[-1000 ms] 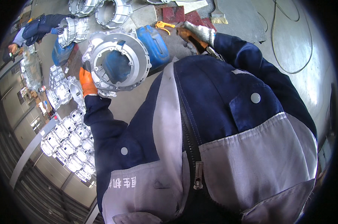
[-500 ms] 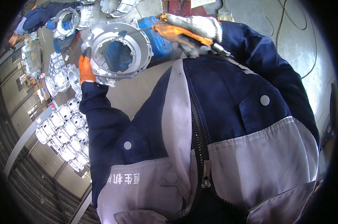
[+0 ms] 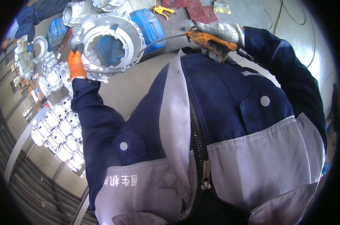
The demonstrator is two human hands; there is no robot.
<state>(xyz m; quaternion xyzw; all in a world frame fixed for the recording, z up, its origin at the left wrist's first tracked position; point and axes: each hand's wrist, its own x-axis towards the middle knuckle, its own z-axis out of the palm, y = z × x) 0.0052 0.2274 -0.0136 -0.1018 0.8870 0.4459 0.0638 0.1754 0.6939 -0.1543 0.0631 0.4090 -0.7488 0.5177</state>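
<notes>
A large silver cast-metal housing (image 3: 134,35) with a round opening and bolt holes along its rim sits in front of me, tilted. My left hand (image 3: 76,64), in an orange glove with dark fingertips, grips the housing's left edge. To the right, my right hand (image 3: 224,35), in a whitish knit glove, is wrapped round an orange air blow gun (image 3: 207,39). From the gun a long thin nozzle reaches left to the housing's right rim; whether its tip touches the metal I cannot tell. A blue plastic jerrycan (image 3: 149,28) is behind the housing, partly seen through its opening.
Beyond lie a yellow air gun (image 3: 163,11), dark red pieces (image 3: 200,13) and a brush (image 3: 221,6). More housings (image 3: 74,14) and another blue jerrycan (image 3: 57,33) stand at the far left, near a person in dark clothes (image 3: 46,13). Stacked castings (image 3: 59,129) fill the left.
My right hand has moved right and slightly down with the blow gun, and its nozzle now shows clearly. The view has shifted a little. My left hand stays on the housing.
</notes>
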